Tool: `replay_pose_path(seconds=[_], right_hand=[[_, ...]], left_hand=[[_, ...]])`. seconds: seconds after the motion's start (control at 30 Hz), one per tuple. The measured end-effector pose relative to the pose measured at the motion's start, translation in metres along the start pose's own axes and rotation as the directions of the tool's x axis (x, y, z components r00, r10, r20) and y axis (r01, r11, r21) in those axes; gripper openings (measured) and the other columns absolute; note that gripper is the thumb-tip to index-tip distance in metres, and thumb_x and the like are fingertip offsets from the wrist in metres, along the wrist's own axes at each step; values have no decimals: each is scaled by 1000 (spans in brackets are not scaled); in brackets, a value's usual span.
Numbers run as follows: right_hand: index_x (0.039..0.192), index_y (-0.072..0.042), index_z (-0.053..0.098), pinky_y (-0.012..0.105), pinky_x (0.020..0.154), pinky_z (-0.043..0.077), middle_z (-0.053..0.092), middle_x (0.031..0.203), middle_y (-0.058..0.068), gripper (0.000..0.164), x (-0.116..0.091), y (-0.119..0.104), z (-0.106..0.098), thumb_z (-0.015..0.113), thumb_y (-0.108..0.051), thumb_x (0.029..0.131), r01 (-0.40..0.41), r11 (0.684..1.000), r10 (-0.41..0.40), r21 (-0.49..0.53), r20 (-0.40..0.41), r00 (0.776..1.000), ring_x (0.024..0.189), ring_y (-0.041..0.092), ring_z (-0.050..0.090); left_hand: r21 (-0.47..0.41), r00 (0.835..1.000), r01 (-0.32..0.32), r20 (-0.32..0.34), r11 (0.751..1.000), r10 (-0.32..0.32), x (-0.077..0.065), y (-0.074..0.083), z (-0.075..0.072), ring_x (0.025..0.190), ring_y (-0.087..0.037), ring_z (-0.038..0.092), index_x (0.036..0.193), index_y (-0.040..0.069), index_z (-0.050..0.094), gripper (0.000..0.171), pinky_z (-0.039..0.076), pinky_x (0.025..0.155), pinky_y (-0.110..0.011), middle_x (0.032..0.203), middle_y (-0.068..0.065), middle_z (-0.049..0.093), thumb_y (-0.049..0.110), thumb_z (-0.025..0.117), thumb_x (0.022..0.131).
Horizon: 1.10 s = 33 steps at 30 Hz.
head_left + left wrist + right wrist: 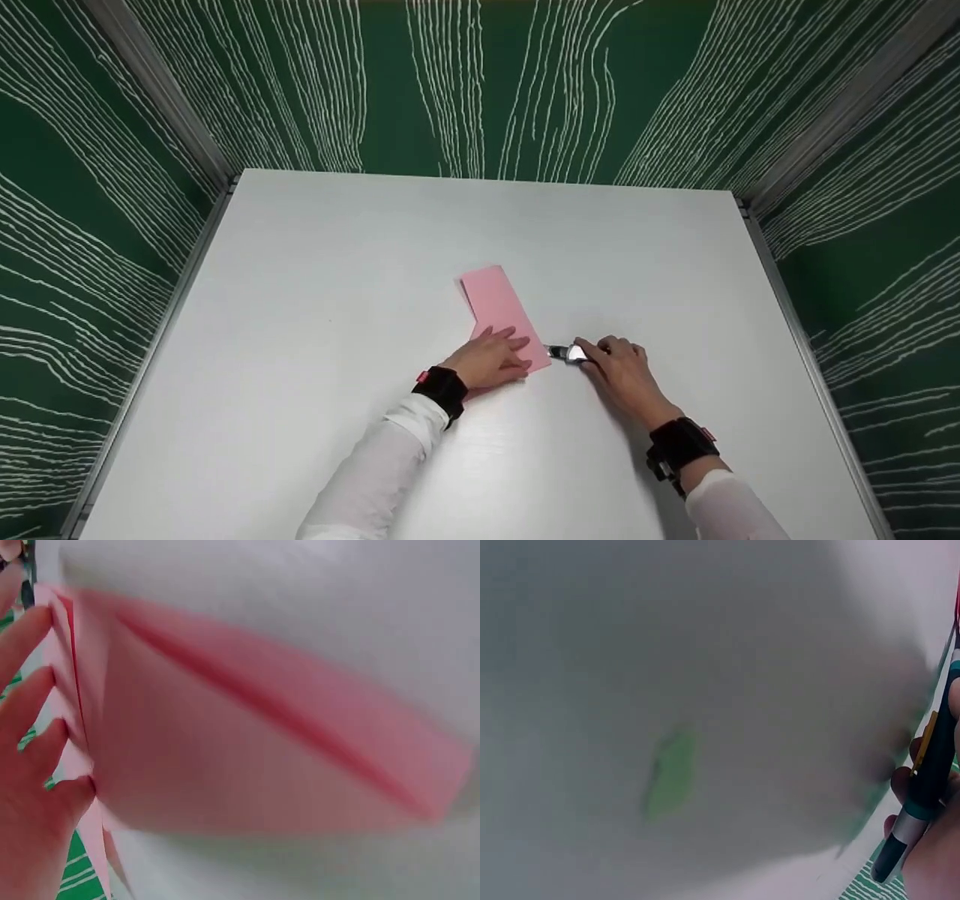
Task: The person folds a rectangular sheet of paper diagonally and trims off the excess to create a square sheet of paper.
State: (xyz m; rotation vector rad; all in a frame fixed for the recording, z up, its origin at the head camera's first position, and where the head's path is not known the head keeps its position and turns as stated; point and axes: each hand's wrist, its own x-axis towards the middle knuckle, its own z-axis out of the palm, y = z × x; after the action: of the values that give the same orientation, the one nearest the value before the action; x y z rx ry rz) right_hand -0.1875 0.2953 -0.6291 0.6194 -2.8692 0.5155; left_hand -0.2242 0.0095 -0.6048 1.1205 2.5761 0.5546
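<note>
A folded pink sheet of paper (499,300) lies on the white table, one flap angled out at its lower left. My left hand (491,358) rests on its lower part with spread fingers. In the left wrist view, the fingertips lie along the layered edge of the pink paper (210,742). My right hand (624,373) grips a slim, dark pen-like tool (928,776) with silver bands and a yellow clip-like piece. In the head view, the narrow end of this tool (559,352) points left, at the paper's right corner. Whether its tip touches the paper, I cannot tell.
The white table (360,247) spreads around both hands. Green walls with white wavy lines (510,90) stand behind it and on both sides. Grey metal rails (814,360) run along the table's sides. Each wrist wears a black band (681,444).
</note>
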Motion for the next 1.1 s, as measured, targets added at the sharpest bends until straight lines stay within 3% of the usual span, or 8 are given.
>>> replay_pose_path(seconds=[0.13,0.3,0.57,0.8,1.1], right_hand=[[131,-19,57,56,83,37,57,97,15,41,0,0,2,62,-24,91,-28,999,29,-30,25,999,88,32,52],[130,-19,57,54,80,37,57,95,14,40,0,-4,4,62,-24,91,-36,998,36,-47,7,999,86,31,52],[129,-16,57,54,77,37,57,93,15,40,6,-13,11,62,-24,90,-69,995,66,-70,-45,997,83,32,51],[131,-15,56,55,77,37,57,94,18,41,10,-18,13,61,-24,91,-92,995,90,-44,-47,995,84,36,51],[131,-14,56,57,80,35,56,95,19,41,7,-25,12,61,-22,91,-163,987,162,-10,-37,986,86,36,50]], left_hand=[[-29,997,13,-77,999,-15,0,-3,5,140,-26,33,124,18,63,39,28,114,-46,147,-9,43,28,66,87],[12,996,53,-73,999,-52,-1,-8,8,144,-32,24,138,17,49,56,31,114,-40,153,-16,29,34,65,87],[166,995,17,-101,986,0,0,-13,11,140,-33,31,137,23,51,57,28,112,-54,150,-12,37,42,64,85],[135,993,-18,-111,991,33,-3,-16,14,141,-34,30,137,22,50,56,28,112,-53,150,-13,37,41,63,86],[123,993,-80,-73,989,89,-6,-14,12,141,-37,27,138,18,49,54,25,114,-52,150,-14,36,38,61,89]])
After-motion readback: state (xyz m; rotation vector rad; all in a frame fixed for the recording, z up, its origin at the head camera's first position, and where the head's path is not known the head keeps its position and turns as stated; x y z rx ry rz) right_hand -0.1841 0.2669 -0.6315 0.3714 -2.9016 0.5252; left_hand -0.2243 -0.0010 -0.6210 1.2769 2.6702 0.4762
